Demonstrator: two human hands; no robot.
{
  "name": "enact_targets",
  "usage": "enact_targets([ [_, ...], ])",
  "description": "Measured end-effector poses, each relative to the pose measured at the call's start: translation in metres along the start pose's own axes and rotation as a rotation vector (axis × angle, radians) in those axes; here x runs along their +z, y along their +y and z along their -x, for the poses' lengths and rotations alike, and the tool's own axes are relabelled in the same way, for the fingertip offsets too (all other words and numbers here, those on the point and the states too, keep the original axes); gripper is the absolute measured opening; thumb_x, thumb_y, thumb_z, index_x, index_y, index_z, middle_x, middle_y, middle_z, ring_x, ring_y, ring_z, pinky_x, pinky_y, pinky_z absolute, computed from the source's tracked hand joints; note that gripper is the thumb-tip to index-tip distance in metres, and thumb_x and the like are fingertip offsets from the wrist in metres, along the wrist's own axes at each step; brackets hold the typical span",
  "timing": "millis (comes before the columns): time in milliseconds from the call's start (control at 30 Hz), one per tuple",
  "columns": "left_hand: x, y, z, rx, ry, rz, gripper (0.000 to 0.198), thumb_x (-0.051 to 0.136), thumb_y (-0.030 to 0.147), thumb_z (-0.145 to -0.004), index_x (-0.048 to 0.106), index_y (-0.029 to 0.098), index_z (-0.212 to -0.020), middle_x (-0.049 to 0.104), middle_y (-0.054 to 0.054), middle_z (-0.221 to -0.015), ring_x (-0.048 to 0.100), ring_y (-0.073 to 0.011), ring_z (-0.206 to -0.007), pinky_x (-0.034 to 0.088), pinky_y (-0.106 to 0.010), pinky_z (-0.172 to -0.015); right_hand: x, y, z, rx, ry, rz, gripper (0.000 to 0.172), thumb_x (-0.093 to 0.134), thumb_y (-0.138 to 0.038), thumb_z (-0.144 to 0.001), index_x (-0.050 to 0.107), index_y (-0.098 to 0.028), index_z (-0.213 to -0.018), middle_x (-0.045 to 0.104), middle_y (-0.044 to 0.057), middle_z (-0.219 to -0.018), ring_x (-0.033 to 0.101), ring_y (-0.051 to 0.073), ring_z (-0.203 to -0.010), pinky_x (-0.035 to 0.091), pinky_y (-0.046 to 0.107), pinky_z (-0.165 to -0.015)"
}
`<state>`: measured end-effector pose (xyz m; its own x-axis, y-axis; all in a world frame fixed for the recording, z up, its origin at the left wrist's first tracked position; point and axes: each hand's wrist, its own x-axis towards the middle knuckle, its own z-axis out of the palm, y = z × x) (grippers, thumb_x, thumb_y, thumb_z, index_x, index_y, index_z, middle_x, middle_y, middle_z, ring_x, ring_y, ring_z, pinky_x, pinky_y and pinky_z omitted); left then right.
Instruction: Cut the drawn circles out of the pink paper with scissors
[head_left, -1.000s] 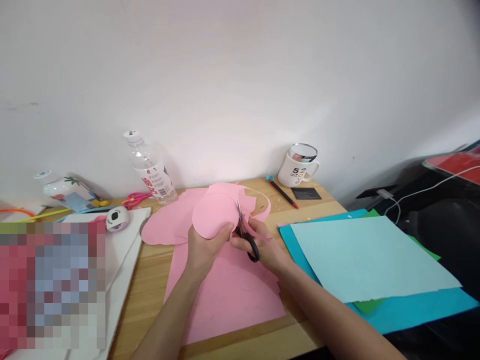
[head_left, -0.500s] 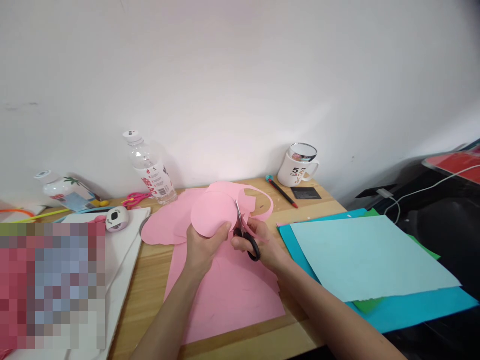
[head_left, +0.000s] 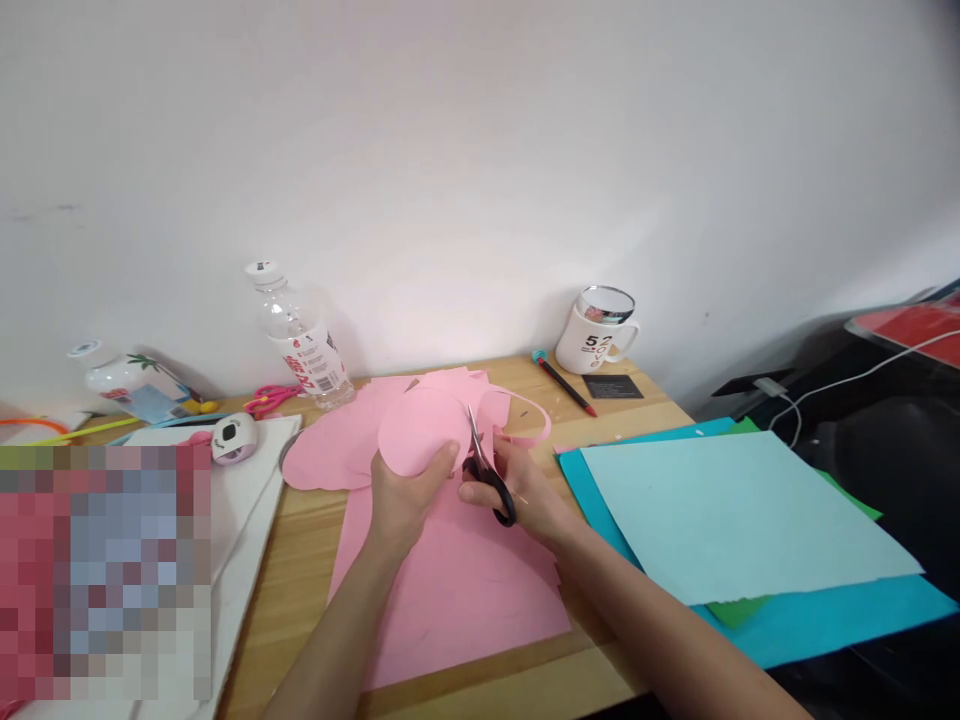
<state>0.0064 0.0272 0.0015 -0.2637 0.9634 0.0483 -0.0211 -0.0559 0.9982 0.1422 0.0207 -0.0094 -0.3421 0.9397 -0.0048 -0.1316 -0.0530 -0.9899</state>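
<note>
My left hand (head_left: 405,500) grips a rounded piece of pink paper (head_left: 420,432) by its lower edge, thumb on top. My right hand (head_left: 529,495) is closed on black-handled scissors (head_left: 496,488), whose metal blades point up along the right edge of the rounded piece. From that edge a thin strip of pink paper (head_left: 534,405) curls off to the right. Beneath both hands lies a larger pink sheet (head_left: 465,610), and more cut pink paper (head_left: 326,450) is spread to the left. My right fingers are partly hidden by the scissors.
A plastic bottle (head_left: 307,345) and a white mug (head_left: 592,335) stand by the wall, with a pen (head_left: 564,385) beside the mug. Pale blue paper (head_left: 750,520) lies on the right. Pink scissors (head_left: 271,399) and a small white device (head_left: 234,438) are on the left.
The rounded paper, the scissors and both hands have shifted slightly left and down. The curled strip now hangs a little lower and further right.
</note>
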Motion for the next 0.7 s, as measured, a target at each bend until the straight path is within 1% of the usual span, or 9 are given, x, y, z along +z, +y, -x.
enact_targets([
  [100, -0.0005, 0.0007, 0.0006, 0.019, -0.042, -0.016, 0.040, 0.074, 0.030, -0.058, 0.065, 0.010, -0.092, 0.071, -0.010, -0.088, 0.066, -0.0236, -0.084, 0.055, -0.035, -0.074, -0.0025, -0.0024, -0.0004, -0.064, -0.007, 0.051, 0.039, 0.075, -0.041, -0.060, 0.048, -0.018, -0.074, 0.048, -0.003, -0.066, 0.039, 0.010, -0.057, 0.031, 0.023, -0.051],
  [167, -0.0011, -0.0003, 0.0006, 0.035, -0.057, -0.025, 0.043, 0.074, 0.029, -0.058, 0.064, 0.011, -0.096, 0.070, -0.010, -0.092, 0.065, -0.0250, -0.089, 0.054, -0.037, -0.078, -0.0034, -0.0039, -0.0005, -0.075, -0.010, 0.078, 0.039, 0.075, -0.042, -0.061, 0.047, -0.019, -0.075, 0.048, -0.003, -0.066, 0.039, 0.011, -0.057, 0.031, 0.023, -0.052],
  [233, -0.0019, -0.0024, 0.0004, 0.043, -0.058, -0.034, 0.043, 0.074, 0.030, -0.058, 0.064, 0.012, -0.095, 0.070, -0.010, -0.094, 0.064, -0.0260, -0.092, 0.053, -0.039, -0.081, -0.0035, -0.0051, -0.0004, -0.068, -0.010, 0.097, 0.039, 0.074, -0.043, -0.061, 0.046, -0.019, -0.075, 0.048, -0.003, -0.066, 0.039, 0.011, -0.057, 0.031, 0.023, -0.051],
  [400, -0.0029, -0.0065, -0.0005, 0.031, -0.041, -0.028, 0.037, 0.075, 0.030, -0.056, 0.065, 0.012, -0.087, 0.070, -0.011, -0.094, 0.065, -0.0257, -0.089, 0.054, -0.038, -0.079, -0.0041, -0.0050, 0.0007, -0.068, 0.001, 0.112, 0.040, 0.073, -0.045, -0.062, 0.046, -0.019, -0.075, 0.047, -0.002, -0.067, 0.039, 0.012, -0.059, 0.032, 0.023, -0.052],
  [567, -0.0025, -0.0037, -0.0005, 0.030, -0.082, -0.028, 0.036, 0.074, 0.030, -0.059, 0.064, 0.011, -0.088, 0.071, -0.008, -0.085, 0.067, -0.0231, -0.080, 0.055, -0.035, -0.072, -0.0059, -0.0007, 0.0009, -0.056, -0.026, 0.074, 0.040, 0.072, -0.045, -0.063, 0.044, -0.018, -0.071, 0.042, -0.004, -0.065, 0.034, 0.009, -0.056, 0.027, 0.022, -0.050],
  [633, -0.0026, -0.0033, -0.0006, 0.023, -0.082, -0.033, 0.037, 0.074, 0.031, -0.059, 0.064, 0.011, -0.088, 0.071, -0.007, -0.081, 0.067, -0.0224, -0.075, 0.056, -0.034, -0.069, -0.0066, 0.0011, 0.0004, -0.046, -0.014, 0.076, 0.041, 0.073, -0.044, -0.062, 0.044, -0.018, -0.070, 0.042, -0.004, -0.064, 0.033, 0.009, -0.055, 0.026, 0.022, -0.049],
  [700, -0.0032, -0.0045, -0.0009, 0.016, -0.068, -0.040, 0.036, 0.074, 0.031, -0.058, 0.064, 0.011, -0.086, 0.071, -0.007, -0.081, 0.067, -0.0226, -0.075, 0.056, -0.034, -0.069, -0.0070, 0.0029, -0.0003, -0.044, 0.002, 0.083, 0.042, 0.074, -0.045, -0.060, 0.044, -0.018, -0.069, 0.042, -0.005, -0.063, 0.033, 0.008, -0.054, 0.026, 0.022, -0.049],
])
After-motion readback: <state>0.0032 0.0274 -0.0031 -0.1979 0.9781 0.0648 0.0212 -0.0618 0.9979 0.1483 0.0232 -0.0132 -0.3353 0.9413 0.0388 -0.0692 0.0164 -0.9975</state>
